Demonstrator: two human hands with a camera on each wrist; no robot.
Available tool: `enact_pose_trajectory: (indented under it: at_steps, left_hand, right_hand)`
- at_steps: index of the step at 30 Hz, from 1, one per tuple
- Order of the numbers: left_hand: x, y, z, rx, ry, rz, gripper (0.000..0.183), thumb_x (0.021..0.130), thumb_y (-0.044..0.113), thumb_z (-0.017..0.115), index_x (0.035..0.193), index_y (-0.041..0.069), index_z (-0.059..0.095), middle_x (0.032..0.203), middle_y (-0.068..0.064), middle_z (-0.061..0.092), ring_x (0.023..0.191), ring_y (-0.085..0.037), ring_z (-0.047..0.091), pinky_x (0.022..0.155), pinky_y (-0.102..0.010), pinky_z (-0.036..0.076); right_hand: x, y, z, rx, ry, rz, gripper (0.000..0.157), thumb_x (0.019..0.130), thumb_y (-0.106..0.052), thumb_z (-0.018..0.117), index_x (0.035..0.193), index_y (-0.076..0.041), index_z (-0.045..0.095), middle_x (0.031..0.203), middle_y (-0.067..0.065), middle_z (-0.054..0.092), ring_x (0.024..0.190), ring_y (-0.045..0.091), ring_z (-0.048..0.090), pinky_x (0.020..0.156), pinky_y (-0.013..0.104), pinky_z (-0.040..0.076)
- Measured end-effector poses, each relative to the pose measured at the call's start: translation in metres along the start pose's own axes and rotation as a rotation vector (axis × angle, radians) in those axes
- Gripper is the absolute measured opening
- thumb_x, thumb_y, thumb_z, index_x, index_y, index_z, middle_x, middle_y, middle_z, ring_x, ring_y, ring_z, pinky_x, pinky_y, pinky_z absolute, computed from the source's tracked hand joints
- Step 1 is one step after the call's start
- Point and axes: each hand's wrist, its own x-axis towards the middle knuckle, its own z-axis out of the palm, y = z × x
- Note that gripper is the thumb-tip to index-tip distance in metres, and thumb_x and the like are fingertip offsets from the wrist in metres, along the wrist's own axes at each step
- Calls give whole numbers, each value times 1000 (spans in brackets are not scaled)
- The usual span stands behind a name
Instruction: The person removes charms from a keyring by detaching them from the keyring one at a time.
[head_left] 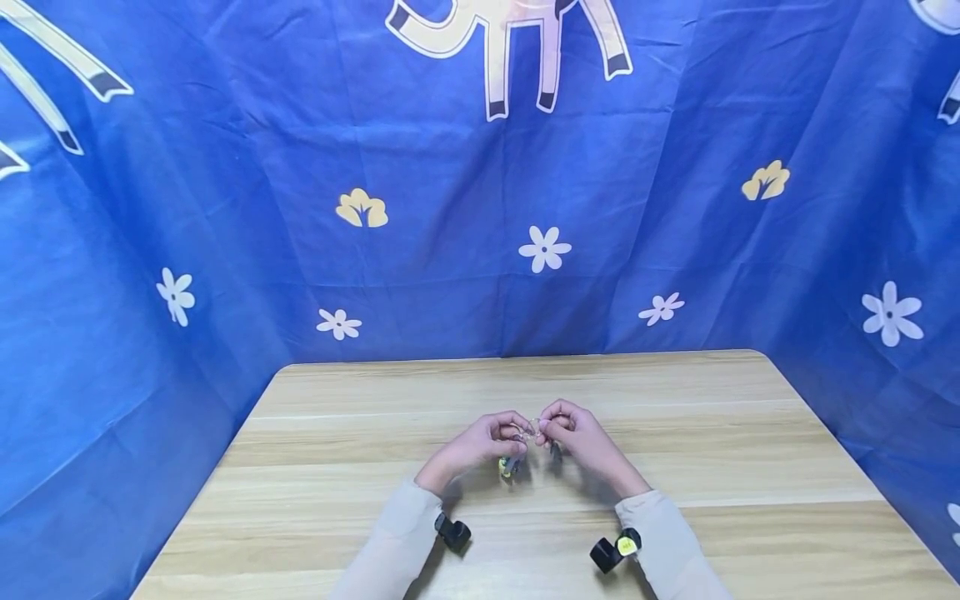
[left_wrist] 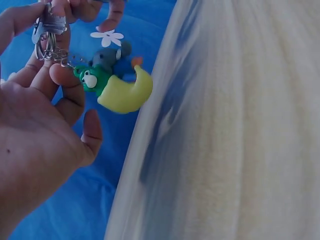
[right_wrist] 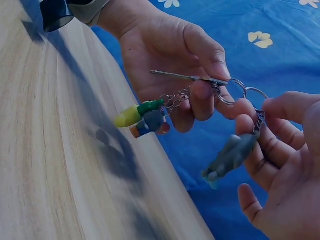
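Note:
My left hand (head_left: 480, 442) pinches a flat metal key (right_wrist: 175, 75) with a thin shaft, between thumb and fingers. Linked metal rings (right_wrist: 257, 89) run from it across to my right hand (head_left: 581, 437), whose thumb and fingertips pinch the farther ring. Below the left fingers, on short chains, dangle a green frog charm with a yellow crescent (left_wrist: 125, 95) and a grey-and-blue figure charm (left_wrist: 107, 57). A grey figure charm (right_wrist: 232, 157) with a light blue tip hangs from the ring at the right fingers. Both hands are raised over the table, fingertips close together.
A light wood-grain table (head_left: 337, 517) lies beneath the hands. Blue cloth (head_left: 450, 275) printed with flowers and animals surrounds its back and sides. Each sleeve carries a black wrist camera, the left one (head_left: 453, 533) and the right one (head_left: 606, 554).

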Motion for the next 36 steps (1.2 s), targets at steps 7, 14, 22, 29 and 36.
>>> enact_pose_trajectory:
  at_steps: [7, 14, 22, 29, 36]
  left_hand:
    - [0, -3, -2, 65, 47, 1, 33, 92, 12, 59, 117, -9, 55, 106, -24, 67, 86, -4, 63, 83, -19, 51]
    - [-1, -2, -4, 106, 66, -7, 35, 98, 21, 52, 114, -8, 61, 102, -8, 70, 89, -6, 61, 88, -23, 50]
    - [-1, -1, -1, 8, 101, 8, 34, 95, 14, 55, 117, -12, 56, 99, -11, 72, 88, -5, 66, 91, -26, 53]
    - [-1, -1, -2, -75, 158, 20, 30, 94, 11, 55, 120, -3, 50, 83, -8, 73, 81, -16, 69, 78, -28, 56]
    - [-2, -1, -4, -48, 130, 41, 28, 97, 6, 46, 121, -8, 50, 74, 5, 68, 75, -9, 65, 75, -24, 53]
  right_hand:
    - [-1, 3, -4, 31, -83, -5, 19, 98, -17, 51, 103, 2, 50, 84, -1, 66, 82, 15, 64, 73, 26, 51]
    - [-2, 1, -4, -1, -101, -3, 21, 99, -16, 49, 105, 4, 48, 86, 1, 66, 83, 10, 64, 79, 29, 49]
    - [-2, 3, -2, 6, -61, 2, 21, 98, -14, 50, 109, 4, 48, 81, 4, 66, 79, 15, 65, 76, 26, 51]
    - [-1, 8, -4, -5, -56, 31, 30, 97, -14, 52, 120, 5, 52, 79, 2, 68, 77, 17, 65, 69, 24, 51]
    - [-3, 8, -4, -87, -107, 59, 39, 91, -17, 63, 125, 2, 56, 95, 17, 67, 83, 20, 62, 69, 27, 51]
